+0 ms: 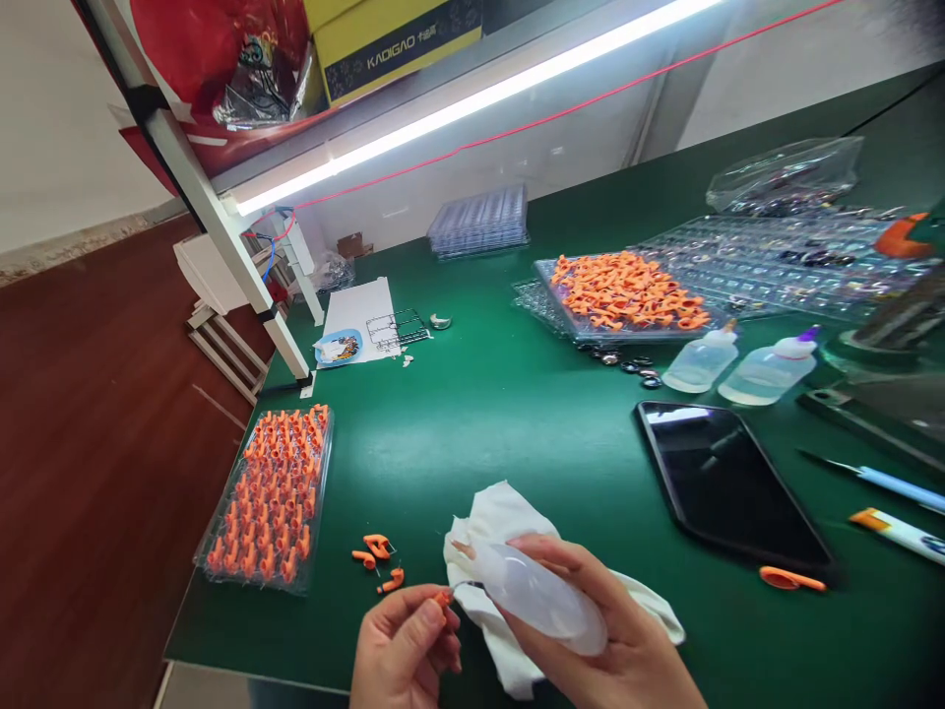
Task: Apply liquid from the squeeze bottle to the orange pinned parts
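Note:
At the near edge of the bench, my left hand point(405, 645) pinches a small orange earbud shell point(441, 598), mostly hidden by the fingers. My right hand point(601, 620) is wrapped round a translucent squeeze bottle point(542, 596), tilted with its nozzle pointing up and left. A thin dark wire or needle shows between the shell and the bottle; I cannot tell which one it belongs to. Beneath the bottle lies a crumpled white cloth point(509, 502). Several loose orange earbud shells point(377, 546) rest on the green bench just beyond my left hand.
On the left stands a clear tray point(317, 502) of upright orange shells. Farther back is a heaped tray of orange pieces point(627, 290). Two squeeze bottles point(768, 372), a black phone point(727, 478), a blue-handled tool point(897, 484) and a single shell point(791, 579) lie to the right.

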`<state>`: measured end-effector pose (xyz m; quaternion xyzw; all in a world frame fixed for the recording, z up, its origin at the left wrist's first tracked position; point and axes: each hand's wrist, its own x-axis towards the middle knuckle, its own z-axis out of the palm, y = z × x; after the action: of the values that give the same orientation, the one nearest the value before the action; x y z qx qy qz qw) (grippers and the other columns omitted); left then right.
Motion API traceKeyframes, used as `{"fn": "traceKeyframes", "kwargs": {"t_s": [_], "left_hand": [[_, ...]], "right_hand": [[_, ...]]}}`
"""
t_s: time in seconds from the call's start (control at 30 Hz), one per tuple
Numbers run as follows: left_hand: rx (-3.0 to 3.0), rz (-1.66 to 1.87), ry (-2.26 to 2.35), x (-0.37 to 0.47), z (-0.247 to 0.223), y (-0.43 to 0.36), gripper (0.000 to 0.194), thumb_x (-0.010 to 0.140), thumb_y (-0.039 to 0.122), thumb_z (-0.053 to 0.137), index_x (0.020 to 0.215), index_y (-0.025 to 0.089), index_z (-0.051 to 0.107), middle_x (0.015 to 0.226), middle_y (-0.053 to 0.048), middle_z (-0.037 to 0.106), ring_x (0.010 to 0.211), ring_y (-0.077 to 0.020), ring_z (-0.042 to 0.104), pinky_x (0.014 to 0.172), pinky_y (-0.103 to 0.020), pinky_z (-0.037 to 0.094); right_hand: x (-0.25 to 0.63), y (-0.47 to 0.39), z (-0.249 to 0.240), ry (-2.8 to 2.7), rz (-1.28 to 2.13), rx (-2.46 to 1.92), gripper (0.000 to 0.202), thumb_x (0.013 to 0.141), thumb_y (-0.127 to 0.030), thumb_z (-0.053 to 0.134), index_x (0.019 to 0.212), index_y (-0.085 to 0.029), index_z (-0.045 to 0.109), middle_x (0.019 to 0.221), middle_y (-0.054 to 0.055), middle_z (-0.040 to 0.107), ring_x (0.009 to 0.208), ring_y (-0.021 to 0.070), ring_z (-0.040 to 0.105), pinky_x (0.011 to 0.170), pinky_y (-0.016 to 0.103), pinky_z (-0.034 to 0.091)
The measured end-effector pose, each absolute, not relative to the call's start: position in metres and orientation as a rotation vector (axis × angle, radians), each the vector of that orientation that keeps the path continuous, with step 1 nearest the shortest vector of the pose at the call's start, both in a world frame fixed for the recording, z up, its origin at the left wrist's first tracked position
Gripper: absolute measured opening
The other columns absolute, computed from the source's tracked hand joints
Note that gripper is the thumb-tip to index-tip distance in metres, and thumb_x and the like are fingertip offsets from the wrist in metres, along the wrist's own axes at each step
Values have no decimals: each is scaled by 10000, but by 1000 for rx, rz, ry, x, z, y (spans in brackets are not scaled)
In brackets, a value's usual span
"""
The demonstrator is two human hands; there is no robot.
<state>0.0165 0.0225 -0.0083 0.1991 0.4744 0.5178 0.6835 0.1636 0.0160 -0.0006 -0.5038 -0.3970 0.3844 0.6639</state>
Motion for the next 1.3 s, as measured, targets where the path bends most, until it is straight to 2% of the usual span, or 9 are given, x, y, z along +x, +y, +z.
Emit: {"fn": "traceKeyframes", "kwargs": {"t_s": [0.3, 0.5, 0.67, 0.9, 1.13, 1.3], "left_hand": [[457, 1149, 1079, 15, -12, 22, 408, 541, 383, 941, 779, 92, 784, 672, -88, 699, 550, -124, 600, 535, -223, 452], [472, 1126, 1060, 16, -13, 21, 426, 551, 411, 938, 785, 90, 786, 665, -86, 694, 540, -110, 581, 516, -209, 428], [507, 1092, 1050, 15, -14, 21, 441, 562, 433, 931, 796, 88, 785, 649, -76, 674, 536, -104, 567, 503, -205, 418], [519, 1041, 1025, 16, -11, 21, 465, 538, 469, 933, 769, 93, 787, 617, -56, 650, 505, -84, 529, 484, -195, 394], [495, 1011, 1010, 20, -13, 18, 461, 505, 473, 947, 710, 99, 772, 581, -39, 629, 477, -64, 507, 466, -177, 374], [489, 963, 996, 17, -14, 16, 470, 527, 475, 939, 746, 98, 765, 612, -51, 649, 493, -82, 540, 480, -189, 389]], "right_hand": [[166, 17, 1, -946, 859, -1140, 222, 734, -268, 739, 951, -295, 699, 908, -29, 725, 814, 182, 678, 762, 229, 527], [170, 19, 7, -974, 922, -1138, 219, 680, -240, 727, 894, -285, 721, 893, -18, 738, 774, 180, 675, 691, 220, 519], [172, 23, 13, -982, 1039, -1123, 203, 672, -272, 745, 872, -255, 719, 845, 2, 735, 667, 175, 657, 575, 221, 514], [175, 29, 16, -1020, 1157, -1100, 229, 661, -263, 753, 888, -250, 723, 855, -7, 731, 743, 177, 678, 671, 224, 539], [178, 28, 9, -1065, 1283, -1081, 248, 691, -302, 755, 929, -242, 712, 851, -2, 734, 691, 171, 660, 597, 234, 514], [181, 27, 6, -1024, 1295, -1079, 290, 674, -284, 784, 948, -252, 695, 895, -15, 746, 779, 172, 684, 700, 231, 528]]}}
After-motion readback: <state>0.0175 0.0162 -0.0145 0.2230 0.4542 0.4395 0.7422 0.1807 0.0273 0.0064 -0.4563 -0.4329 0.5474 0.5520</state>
